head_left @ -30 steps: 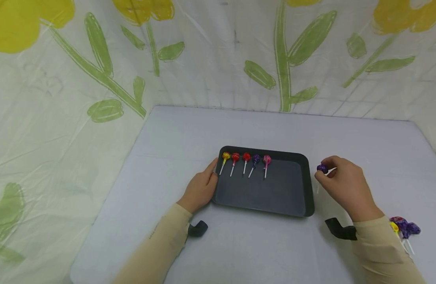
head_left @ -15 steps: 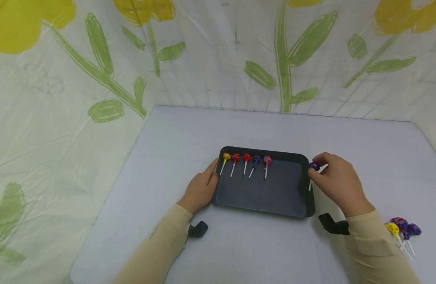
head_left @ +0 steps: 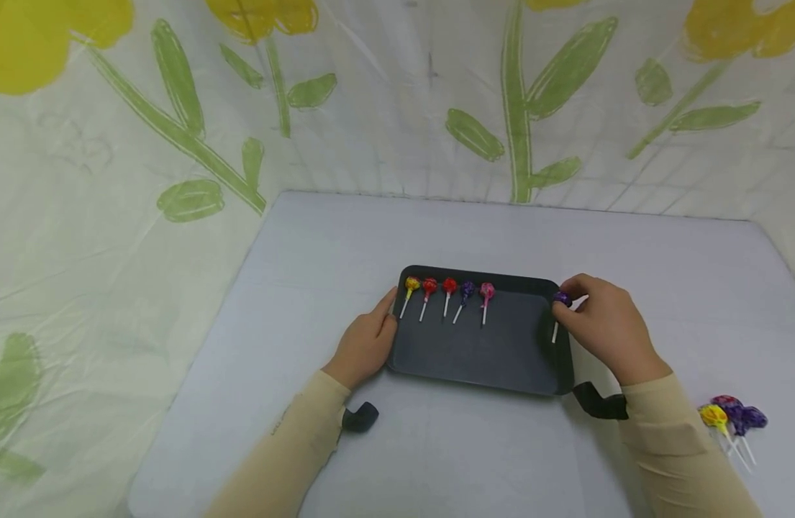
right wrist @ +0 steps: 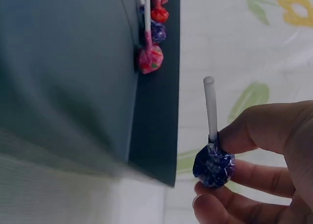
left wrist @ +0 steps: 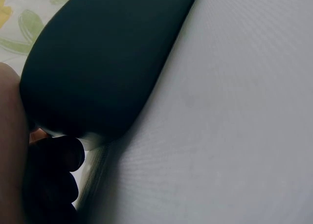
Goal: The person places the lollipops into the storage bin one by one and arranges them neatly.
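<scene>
Five pops (head_left: 450, 286) lie in the tray (head_left: 475, 360), mid-frame; the right hand (head_left: 607, 324), pinching a purple pop (head_left: 562, 297), has just reached the tray's right rim, bringing it nearer the row but unplaced; the left hand (head_left: 363, 347) (wrist view dark) seems to grip the left rim.

Tray (head_left: 475, 356) dark grey; lollipops in it, left to right: yellow (head_left: 412, 283), red (head_left: 429, 286), red (head_left: 449, 286), purple (head_left: 467, 289), pink with green patch (right wrist: 150, 60), all white-sticked. Held lollipop (right wrist: 213, 168) purple with pale flecks; loose bunch (head_left: 732, 412) yellow, purple, red-purple. Table (head_left: 345, 244) pale lavender-white, backdrop (head_left: 384, 93) whitish with yellow flowers and green leaves, sleeves (head_left: 669, 424) beige.
</scene>
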`<action>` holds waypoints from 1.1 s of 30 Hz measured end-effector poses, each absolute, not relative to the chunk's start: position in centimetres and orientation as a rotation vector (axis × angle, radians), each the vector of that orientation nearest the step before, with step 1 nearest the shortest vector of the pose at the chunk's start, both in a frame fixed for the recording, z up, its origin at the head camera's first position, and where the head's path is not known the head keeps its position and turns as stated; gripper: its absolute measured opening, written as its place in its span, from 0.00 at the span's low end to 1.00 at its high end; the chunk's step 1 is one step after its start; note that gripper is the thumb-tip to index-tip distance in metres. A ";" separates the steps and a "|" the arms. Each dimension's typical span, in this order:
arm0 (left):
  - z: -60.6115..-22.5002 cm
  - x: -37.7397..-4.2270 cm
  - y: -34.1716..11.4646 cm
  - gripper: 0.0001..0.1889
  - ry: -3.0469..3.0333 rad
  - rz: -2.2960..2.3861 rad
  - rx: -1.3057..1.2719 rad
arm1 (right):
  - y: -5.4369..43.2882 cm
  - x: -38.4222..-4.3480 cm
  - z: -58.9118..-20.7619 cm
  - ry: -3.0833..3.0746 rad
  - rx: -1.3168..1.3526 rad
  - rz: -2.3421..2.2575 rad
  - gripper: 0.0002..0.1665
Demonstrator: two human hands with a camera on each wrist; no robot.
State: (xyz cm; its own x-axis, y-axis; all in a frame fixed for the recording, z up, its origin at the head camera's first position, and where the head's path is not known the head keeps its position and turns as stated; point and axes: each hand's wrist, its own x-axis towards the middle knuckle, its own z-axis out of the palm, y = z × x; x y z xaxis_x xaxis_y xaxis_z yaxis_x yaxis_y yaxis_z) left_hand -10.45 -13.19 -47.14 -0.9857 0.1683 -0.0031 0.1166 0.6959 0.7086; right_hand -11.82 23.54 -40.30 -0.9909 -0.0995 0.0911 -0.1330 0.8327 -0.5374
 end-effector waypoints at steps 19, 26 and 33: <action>-47.0 -10.3 -13.3 0.31 2.818 1.185 0.246 | 21.9 -13.3 -40.6 -3.064 0.264 0.871 0.16; -47.0 -10.3 -13.4 0.31 2.814 1.186 0.251 | 21.3 -14.2 -41.1 -3.066 0.326 0.844 0.18; -47.1 -10.4 -13.3 0.31 2.815 1.175 0.244 | 20.7 -15.0 -41.4 -3.104 0.353 0.790 0.19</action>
State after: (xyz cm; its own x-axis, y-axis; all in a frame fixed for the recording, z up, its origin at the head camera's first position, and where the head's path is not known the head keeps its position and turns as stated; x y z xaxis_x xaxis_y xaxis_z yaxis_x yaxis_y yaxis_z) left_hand -10.35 -13.32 -47.09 -0.9840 0.1777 -0.0135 0.1153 0.6927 0.7119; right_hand -14.95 20.72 -41.44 -0.9728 -0.2304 -0.0239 -0.1909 0.8561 -0.4803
